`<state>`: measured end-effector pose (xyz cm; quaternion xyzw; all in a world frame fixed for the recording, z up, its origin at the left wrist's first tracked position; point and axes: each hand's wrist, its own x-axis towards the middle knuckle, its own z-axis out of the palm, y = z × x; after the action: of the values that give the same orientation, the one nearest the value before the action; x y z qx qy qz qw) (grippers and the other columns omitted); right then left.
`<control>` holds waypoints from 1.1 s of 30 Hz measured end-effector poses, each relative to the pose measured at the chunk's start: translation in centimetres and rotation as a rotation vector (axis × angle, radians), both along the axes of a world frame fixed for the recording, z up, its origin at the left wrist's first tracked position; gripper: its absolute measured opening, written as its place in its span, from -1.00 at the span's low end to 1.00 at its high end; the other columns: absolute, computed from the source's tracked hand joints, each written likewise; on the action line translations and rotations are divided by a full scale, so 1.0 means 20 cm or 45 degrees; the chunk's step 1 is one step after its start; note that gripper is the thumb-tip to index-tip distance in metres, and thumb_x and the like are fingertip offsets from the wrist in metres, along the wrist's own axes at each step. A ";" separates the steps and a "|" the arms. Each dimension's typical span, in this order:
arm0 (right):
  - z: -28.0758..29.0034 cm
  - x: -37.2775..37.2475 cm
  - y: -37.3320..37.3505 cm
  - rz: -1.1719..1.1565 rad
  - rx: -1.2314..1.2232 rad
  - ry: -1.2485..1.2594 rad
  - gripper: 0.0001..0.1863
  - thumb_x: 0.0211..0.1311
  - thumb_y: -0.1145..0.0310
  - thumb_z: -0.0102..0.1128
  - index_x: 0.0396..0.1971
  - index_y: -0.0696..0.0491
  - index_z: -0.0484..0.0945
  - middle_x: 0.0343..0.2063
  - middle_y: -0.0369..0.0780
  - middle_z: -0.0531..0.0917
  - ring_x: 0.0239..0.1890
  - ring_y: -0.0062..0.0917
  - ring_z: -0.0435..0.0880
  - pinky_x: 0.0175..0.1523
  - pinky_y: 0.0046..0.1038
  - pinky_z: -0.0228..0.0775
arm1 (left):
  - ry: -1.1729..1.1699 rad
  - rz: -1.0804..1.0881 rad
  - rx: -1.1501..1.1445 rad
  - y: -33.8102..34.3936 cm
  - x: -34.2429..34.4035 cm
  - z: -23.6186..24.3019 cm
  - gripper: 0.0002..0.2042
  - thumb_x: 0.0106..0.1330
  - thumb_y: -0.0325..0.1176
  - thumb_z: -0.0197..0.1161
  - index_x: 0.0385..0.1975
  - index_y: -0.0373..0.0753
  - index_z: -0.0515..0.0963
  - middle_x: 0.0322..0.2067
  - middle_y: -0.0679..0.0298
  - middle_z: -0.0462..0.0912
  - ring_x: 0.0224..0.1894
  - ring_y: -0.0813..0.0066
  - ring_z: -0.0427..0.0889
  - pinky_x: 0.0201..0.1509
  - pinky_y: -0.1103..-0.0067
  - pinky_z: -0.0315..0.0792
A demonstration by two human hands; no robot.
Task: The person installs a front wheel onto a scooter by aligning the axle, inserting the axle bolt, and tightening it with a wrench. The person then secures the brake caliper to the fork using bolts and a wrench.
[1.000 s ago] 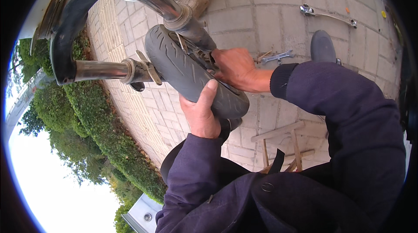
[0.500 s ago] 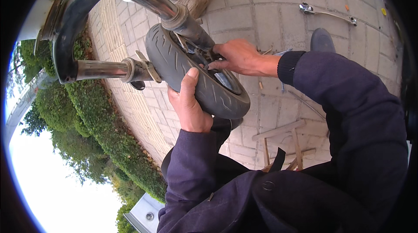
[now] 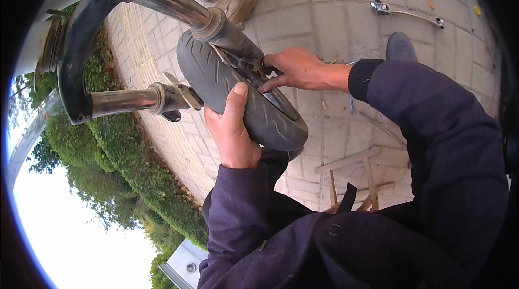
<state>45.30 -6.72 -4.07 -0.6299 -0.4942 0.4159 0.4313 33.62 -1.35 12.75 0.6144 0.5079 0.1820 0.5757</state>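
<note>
A small wheel with a black grooved tyre [image 3: 208,70] sits tilted between the two legs of a front fork. One chrome-and-grey fork leg [image 3: 230,37] comes down beside the hub; the other fork leg [image 3: 127,102] is at the left. My left hand [image 3: 232,135] is wrapped round the tyre's near side, thumb lying on the tread. At the hub, by the lower end of the upper fork leg, my right hand [image 3: 297,70] has its thumb and fingers bent inward. Whatever lies between those fingertips is hidden in the dark hub area.
On the paving at the upper right lies a socket-ended wrench [image 3: 408,16], near a dark shoe [image 3: 400,48]. A wooden frame [image 3: 348,162] stands close to my legs. A wood block [image 3: 238,3] sits under the vehicle; a hedge [image 3: 124,154] runs along the left.
The fork and wheel have shifted slightly left in view, and the fork's crown sits lower. Both hands stay at the wheel, the right one still at the hub.
</note>
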 end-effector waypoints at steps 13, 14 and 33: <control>0.02 -0.06 0.01 -0.145 0.029 -0.050 -0.40 0.13 -0.18 0.40 -0.16 0.10 0.61 -0.51 -0.03 0.65 -0.30 -0.01 0.67 -0.20 -0.07 0.42 | -0.014 0.051 -0.007 0.04 -0.01 0.04 -0.56 0.36 -0.21 0.29 0.09 -0.41 0.50 -0.17 0.03 0.70 -0.19 0.31 0.71 -0.06 0.44 0.63; 0.02 -0.06 0.01 -0.158 0.030 -0.052 -0.39 0.13 -0.18 0.40 -0.16 0.11 0.61 -0.51 -0.03 0.66 -0.30 -0.01 0.68 -0.20 -0.07 0.43 | -0.009 0.045 -0.005 0.04 -0.01 0.04 -0.56 0.36 -0.21 0.29 0.09 -0.41 0.50 -0.17 0.03 0.70 -0.19 0.31 0.71 -0.06 0.44 0.63; -0.01 0.08 0.04 0.091 0.149 -0.156 -0.40 0.14 -0.17 0.37 -0.24 0.16 0.63 -0.50 0.00 0.63 -0.33 -0.04 0.65 -0.21 -0.07 0.42 | -0.018 0.039 -0.047 0.05 0.00 0.06 -0.50 0.35 -0.13 0.34 0.12 -0.39 0.49 -0.15 0.03 0.71 -0.18 0.33 0.70 -0.04 0.44 0.61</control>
<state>46.93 -5.84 -4.33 -0.6097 -0.5654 0.3622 0.4213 33.52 -0.30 14.01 0.5945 0.5163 0.1858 0.5878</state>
